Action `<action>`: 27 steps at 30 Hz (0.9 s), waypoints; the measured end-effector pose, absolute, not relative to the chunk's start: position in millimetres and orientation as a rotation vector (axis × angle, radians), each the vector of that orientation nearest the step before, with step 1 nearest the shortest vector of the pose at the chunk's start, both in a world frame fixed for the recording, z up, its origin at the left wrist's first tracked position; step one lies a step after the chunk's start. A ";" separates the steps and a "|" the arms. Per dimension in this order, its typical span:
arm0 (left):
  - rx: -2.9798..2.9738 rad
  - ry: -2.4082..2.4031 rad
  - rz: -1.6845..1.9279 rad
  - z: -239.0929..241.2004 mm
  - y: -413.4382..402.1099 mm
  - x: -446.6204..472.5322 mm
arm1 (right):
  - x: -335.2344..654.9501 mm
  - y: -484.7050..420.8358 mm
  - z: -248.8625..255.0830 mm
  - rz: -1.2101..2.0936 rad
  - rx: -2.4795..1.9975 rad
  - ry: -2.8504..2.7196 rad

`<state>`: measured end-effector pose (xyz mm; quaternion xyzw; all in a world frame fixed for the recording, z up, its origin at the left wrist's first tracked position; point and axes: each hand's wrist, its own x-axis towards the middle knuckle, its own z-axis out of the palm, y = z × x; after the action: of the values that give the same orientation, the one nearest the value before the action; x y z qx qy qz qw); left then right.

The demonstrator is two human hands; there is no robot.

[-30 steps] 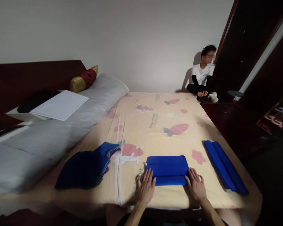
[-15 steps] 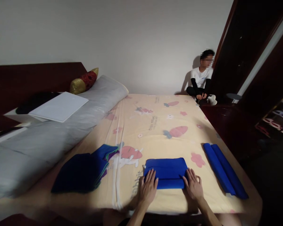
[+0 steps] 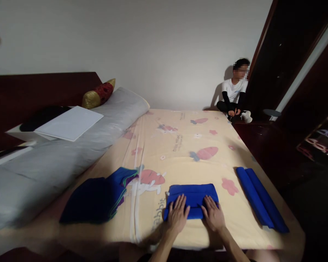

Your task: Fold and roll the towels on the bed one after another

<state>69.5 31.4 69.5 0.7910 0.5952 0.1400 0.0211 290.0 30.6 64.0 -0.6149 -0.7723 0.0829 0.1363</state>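
A folded bright blue cloth lies on the bed's patterned sheet near the front edge. My left hand rests flat on its left half, fingers stretched out. My right hand presses flat on its right half, fingers spread. Both hands cover the cloth's near edge. Left of it sits a loose stack of dark blue cloths with coloured edges. To the right lie two rolled blue cloths side by side.
A grey bolster runs along the bed's left side with a white board and a red-gold cushion on it. A person sits on the floor by the far wall. Dark wooden furniture stands at the right.
Both hands have slid inward from the cloth's outer ends onto its middle. The cloth looks narrower front to back than a second ago.
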 end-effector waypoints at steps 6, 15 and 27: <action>2.376 2.138 0.547 57.9 24.6 16.5 | 329.8 25.4 41.1 0.010 -1.903 -2.040; 2.595 1.537 0.488 60.6 25.3 87.3 | 266.8 23.2 79.1 0.405 -1.463 -2.439; 2.425 2.201 0.693 62.7 25.1 0.3 | 346.9 32.7 39.0 0.003 -1.887 -2.087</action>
<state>0.3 25.1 62.7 0.7206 0.6540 0.2061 -0.1028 346.9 32.7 39.0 -0.6616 -0.7319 0.0010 0.1633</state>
